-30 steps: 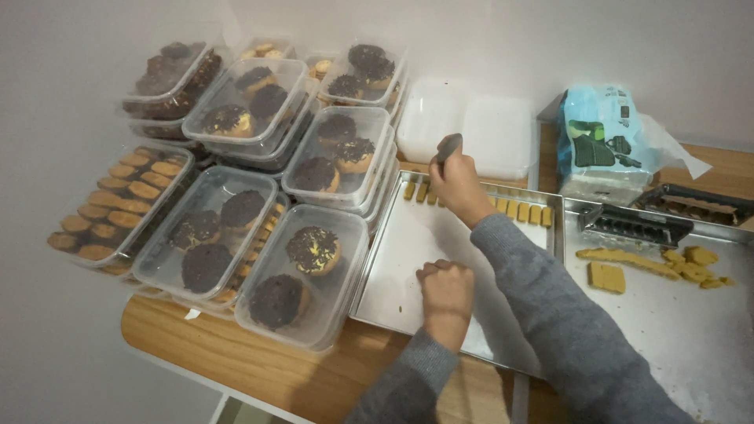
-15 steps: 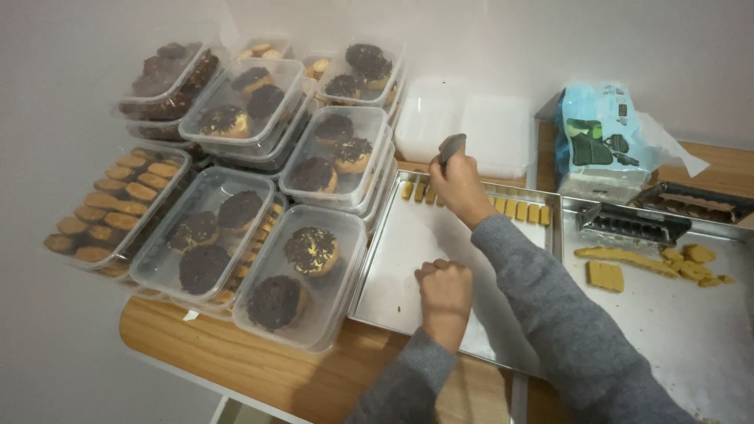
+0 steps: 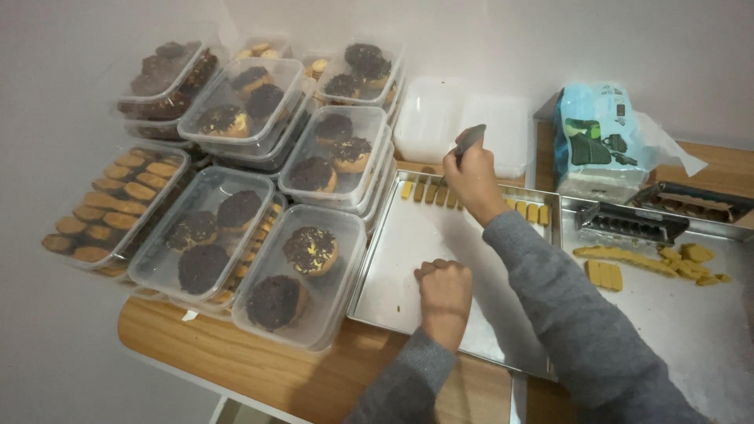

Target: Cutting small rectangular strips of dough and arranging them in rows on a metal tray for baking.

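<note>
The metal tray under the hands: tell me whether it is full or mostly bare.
Mostly bare. The metal tray holds only one row of small yellow dough pieces along its far edge; the left hand rests on bare metal.

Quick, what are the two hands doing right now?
Left hand: closed in a fist, resting on the metal tray, holding nothing visible.
Right hand: closed around a dark tool.

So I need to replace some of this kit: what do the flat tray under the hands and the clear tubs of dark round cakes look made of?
The flat silver tray looks like bare metal, perhaps aluminium: dull grey sheen, thin raised rim. The clear lidded tubs look like thin plastic: see-through, glossy, with soft rounded corners.
</note>
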